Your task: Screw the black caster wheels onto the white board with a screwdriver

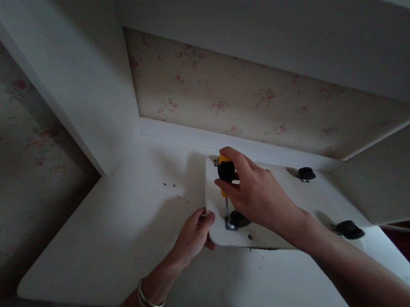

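My right hand [257,192] is closed around the yellow and black handle of a screwdriver [225,170]. Its shaft points down at a metal bracket with a black caster [236,220] on a small white panel [271,200]. My left hand [195,234] pinches the panel's rounded left corner, with a silver bangle [148,298] on that wrist. Two more black casters [306,174] [348,229] sit on the panel's right side.
The panel lies on a white desk top [123,224] set in an alcove. Floral wallpaper [250,92] covers the back wall, and white boards [78,79] frame it left and above. Small dark specks [169,184] lie on the desk.
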Available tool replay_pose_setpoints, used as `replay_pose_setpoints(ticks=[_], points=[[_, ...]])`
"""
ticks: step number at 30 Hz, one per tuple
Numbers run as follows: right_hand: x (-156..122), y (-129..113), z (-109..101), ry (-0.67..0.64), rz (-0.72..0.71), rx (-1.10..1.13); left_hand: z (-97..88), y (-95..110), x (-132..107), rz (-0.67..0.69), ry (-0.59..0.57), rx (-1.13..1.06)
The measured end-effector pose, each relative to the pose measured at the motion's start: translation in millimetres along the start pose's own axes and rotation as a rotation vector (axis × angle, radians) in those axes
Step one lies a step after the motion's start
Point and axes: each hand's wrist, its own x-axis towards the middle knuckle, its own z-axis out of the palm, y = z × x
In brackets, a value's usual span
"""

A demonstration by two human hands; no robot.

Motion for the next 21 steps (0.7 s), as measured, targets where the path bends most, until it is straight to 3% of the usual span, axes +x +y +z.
replay_pose_setpoints(ticks=[3, 7, 9, 17, 21], points=[[0, 4, -4, -0.043, 0.025, 0.066, 0.3, 1, 1, -0.009, -0.002, 0.0], [0, -3, -9, -0.245, -0.093, 0.197, 0.7, 3, 1, 0.002, 0.003, 0.001], [2, -9, -8, -0.278, -0.127, 0.202, 0.7, 4, 0, 0.013, 0.006, 0.003], [9, -8, -1, 0.117, -0.044, -0.062, 0.7, 0, 0, 0.019, 0.002, 0.009], [6, -5, -1, 0.153, -0.049, -0.051, 1.1, -2, 0, 0.011, 0.0, -0.001]])
